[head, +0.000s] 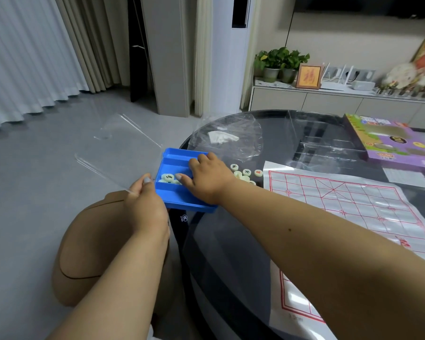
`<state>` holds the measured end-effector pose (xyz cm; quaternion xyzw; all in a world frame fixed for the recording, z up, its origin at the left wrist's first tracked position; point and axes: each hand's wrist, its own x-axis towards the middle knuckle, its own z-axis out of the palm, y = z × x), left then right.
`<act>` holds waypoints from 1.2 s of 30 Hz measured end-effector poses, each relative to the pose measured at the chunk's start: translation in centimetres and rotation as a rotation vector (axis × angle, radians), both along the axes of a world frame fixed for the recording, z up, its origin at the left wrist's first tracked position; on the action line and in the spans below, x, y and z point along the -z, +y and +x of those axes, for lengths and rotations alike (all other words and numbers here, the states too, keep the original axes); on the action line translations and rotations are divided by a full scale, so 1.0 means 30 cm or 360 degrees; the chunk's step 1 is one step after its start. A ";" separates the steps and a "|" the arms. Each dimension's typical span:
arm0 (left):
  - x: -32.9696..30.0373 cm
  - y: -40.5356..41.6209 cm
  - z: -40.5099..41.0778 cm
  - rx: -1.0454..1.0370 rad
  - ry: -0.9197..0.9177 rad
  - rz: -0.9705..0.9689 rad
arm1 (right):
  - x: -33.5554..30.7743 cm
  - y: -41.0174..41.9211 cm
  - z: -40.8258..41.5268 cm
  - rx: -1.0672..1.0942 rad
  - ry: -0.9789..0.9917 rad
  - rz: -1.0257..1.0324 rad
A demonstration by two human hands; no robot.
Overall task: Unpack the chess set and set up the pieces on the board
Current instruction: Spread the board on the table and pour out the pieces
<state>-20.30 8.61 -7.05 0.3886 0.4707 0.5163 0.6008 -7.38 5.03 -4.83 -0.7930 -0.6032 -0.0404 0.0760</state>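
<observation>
A blue plastic tray (172, 157) with long compartments sits at the left edge of the dark round table (231, 241). Its clear lid (118, 153) swings open to the left over the floor. My left hand (145, 204) pinches the lid's near edge by the tray's corner. My right hand (206, 175) reaches into the tray, fingers curled over the pale round chess pieces (168, 178) in the middle compartment. Several more pieces (245, 174) lie loose on the table just right of the tray. The paper board (349, 204) with red grid lines lies spread out to the right.
A crumpled clear plastic wrap (231, 138) lies behind the tray. A purple game box (390, 141) and a clear insert (329, 146) sit at the table's far right. A brown stool (93, 246) stands on the floor under my left arm.
</observation>
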 end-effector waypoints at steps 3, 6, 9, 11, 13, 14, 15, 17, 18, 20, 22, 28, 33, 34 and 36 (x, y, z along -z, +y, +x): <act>0.007 -0.002 0.004 -0.0063 0.0067 0.0067 | 0.001 0.000 -0.013 -0.0001 0.0079 -0.0006; 0.009 -0.004 0.004 -0.0097 0.0087 0.0093 | 0.007 0.011 -0.043 -0.0030 0.0178 -0.0024; 0.016 -0.001 0.004 -0.0088 0.0088 0.0094 | 0.007 0.025 -0.068 -0.0016 0.0274 0.0001; 0.013 -0.003 0.003 -0.0083 0.0069 0.0087 | -0.006 0.025 -0.080 -0.0033 0.0290 -0.0003; 0.016 0.000 0.003 -0.0073 0.0058 0.0081 | -0.013 0.027 -0.088 -0.0067 0.0296 0.0004; 0.018 0.002 0.003 -0.0063 0.0042 0.0073 | -0.013 0.027 -0.091 -0.0060 0.0339 0.0037; 0.023 0.007 0.005 -0.0055 0.0026 0.0065 | -0.010 0.030 -0.092 -0.0029 0.0410 0.0083; 0.027 0.010 0.006 -0.0039 0.0016 0.0051 | -0.001 0.036 -0.092 0.0051 0.0492 0.0169; 0.028 0.011 0.007 -0.0036 0.0014 0.0044 | 0.003 0.038 -0.093 0.0076 0.0462 0.0174; 0.028 0.013 0.006 -0.0042 -0.0001 0.0041 | 0.003 0.042 -0.096 0.0089 0.0429 0.0163; 0.028 0.016 0.006 -0.0052 -0.0028 0.0037 | 0.003 0.046 -0.096 0.0067 0.0477 0.0154; 0.029 0.017 0.007 -0.0047 -0.0046 0.0032 | 0.005 0.043 -0.081 -0.0021 0.0653 0.0126; 0.037 0.020 0.008 -0.0050 -0.0043 0.0048 | -0.004 0.037 -0.088 -0.0048 0.0653 0.0076; 0.037 0.019 0.009 -0.0051 -0.0034 0.0049 | -0.005 0.036 -0.090 -0.0049 0.0659 0.0068; 0.034 0.017 0.010 -0.0062 0.0000 0.0051 | -0.013 0.029 -0.094 -0.0055 0.0679 0.0056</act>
